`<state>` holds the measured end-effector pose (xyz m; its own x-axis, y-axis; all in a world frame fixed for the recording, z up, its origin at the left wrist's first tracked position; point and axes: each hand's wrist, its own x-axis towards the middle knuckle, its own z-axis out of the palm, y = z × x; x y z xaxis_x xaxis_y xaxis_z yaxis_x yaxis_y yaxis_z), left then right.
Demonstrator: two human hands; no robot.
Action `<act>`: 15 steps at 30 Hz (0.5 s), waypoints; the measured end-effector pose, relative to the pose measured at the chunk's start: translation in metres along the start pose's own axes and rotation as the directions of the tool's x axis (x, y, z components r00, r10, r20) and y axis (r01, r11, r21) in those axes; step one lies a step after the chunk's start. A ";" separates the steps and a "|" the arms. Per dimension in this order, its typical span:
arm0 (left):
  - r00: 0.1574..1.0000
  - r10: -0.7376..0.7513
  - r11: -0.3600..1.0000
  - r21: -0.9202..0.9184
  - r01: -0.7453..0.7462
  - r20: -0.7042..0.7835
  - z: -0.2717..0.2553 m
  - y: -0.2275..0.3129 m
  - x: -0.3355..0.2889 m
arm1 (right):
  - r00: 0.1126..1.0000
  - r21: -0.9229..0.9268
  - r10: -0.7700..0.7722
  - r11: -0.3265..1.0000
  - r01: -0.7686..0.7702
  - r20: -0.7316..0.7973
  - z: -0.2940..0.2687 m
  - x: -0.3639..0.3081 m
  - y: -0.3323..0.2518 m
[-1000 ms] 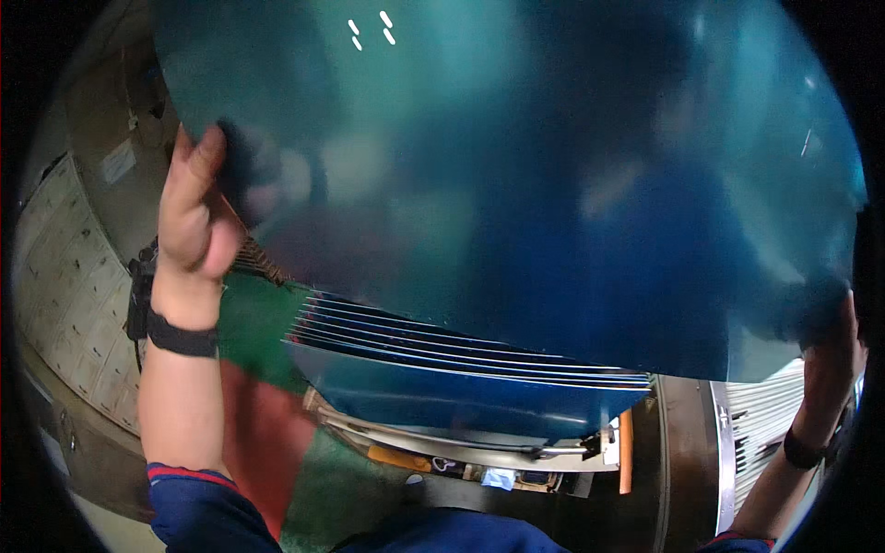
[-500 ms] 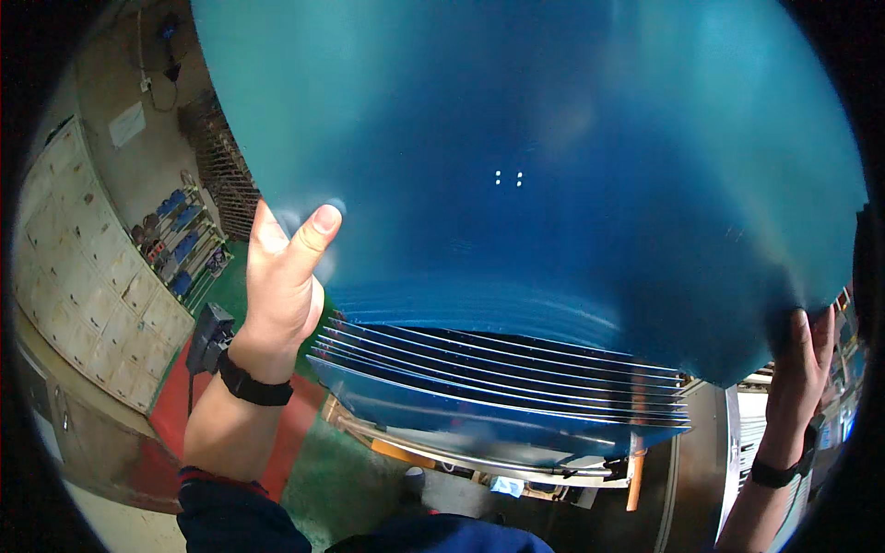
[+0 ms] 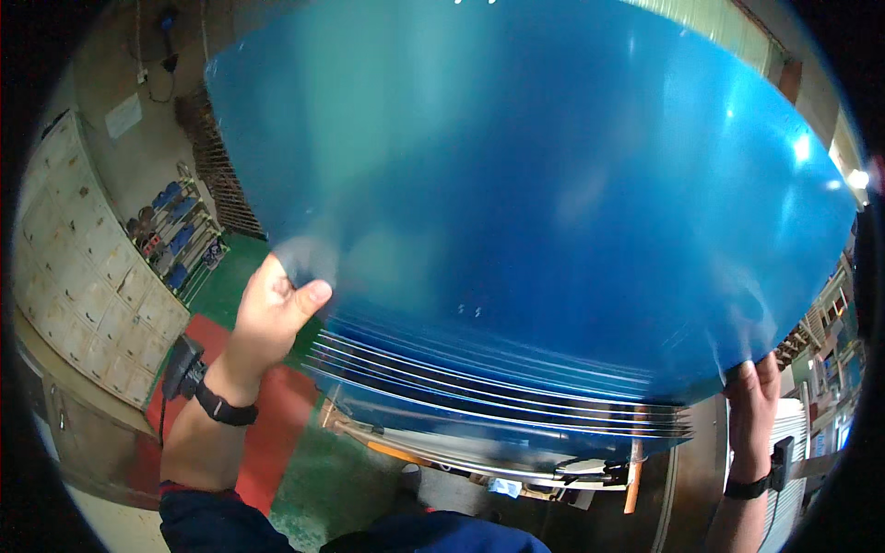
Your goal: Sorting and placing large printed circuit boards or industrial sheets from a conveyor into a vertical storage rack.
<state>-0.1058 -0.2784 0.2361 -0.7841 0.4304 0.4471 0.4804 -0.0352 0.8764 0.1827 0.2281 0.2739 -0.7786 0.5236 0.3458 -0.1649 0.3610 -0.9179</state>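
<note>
A large, glossy blue sheet [image 3: 516,175] fills the upper middle of the view, tilted and mirroring light and my hands. My left hand [image 3: 269,311] grips its near left edge, thumb on top and the fingers partly hidden. At the near right corner, my right hand [image 3: 756,405] holds the edge between thumb and fingers. Below the sheet, thin bright-edged blue sheets [image 3: 424,413] lie one above another with narrow gaps. Each wrist wears a dark strap with a small black device.
Pale lockers [image 3: 88,276] line the left wall. Beyond them stands a rack with blue items [image 3: 180,226]. A red mat [image 3: 277,433] lies on the green floor [image 3: 323,488]. A wooden post [image 3: 633,475] stands by the stack's right end, with white slatted material [image 3: 788,429] farther right.
The sheet has tilted, bringing its far edge and right corner into view. Both hands have moved lower with it, the left slightly leftward and the right inward. The reflections have shifted.
</note>
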 end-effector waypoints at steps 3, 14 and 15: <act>0.996 -0.040 0.999 -0.031 0.038 -0.074 0.004 -0.021 -0.019 | 1.000 0.035 0.003 0.999 -0.004 0.030 0.007 -0.013 0.020; 0.943 -0.305 0.938 0.129 0.322 -0.133 -0.019 -0.061 -0.048 | 0.954 -0.404 0.252 0.899 -0.168 0.165 0.004 -0.030 0.051; 0.919 -0.364 0.918 0.110 0.381 -0.148 -0.020 -0.063 -0.049 | 0.946 -0.413 0.279 0.891 -0.191 0.166 0.003 -0.029 0.052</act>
<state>-0.1056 -0.3151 0.1632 -0.9542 0.2748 0.1184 0.1851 0.2312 0.9551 0.1949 0.2288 0.2154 -0.8830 0.4678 0.0383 0.2515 0.5404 -0.8029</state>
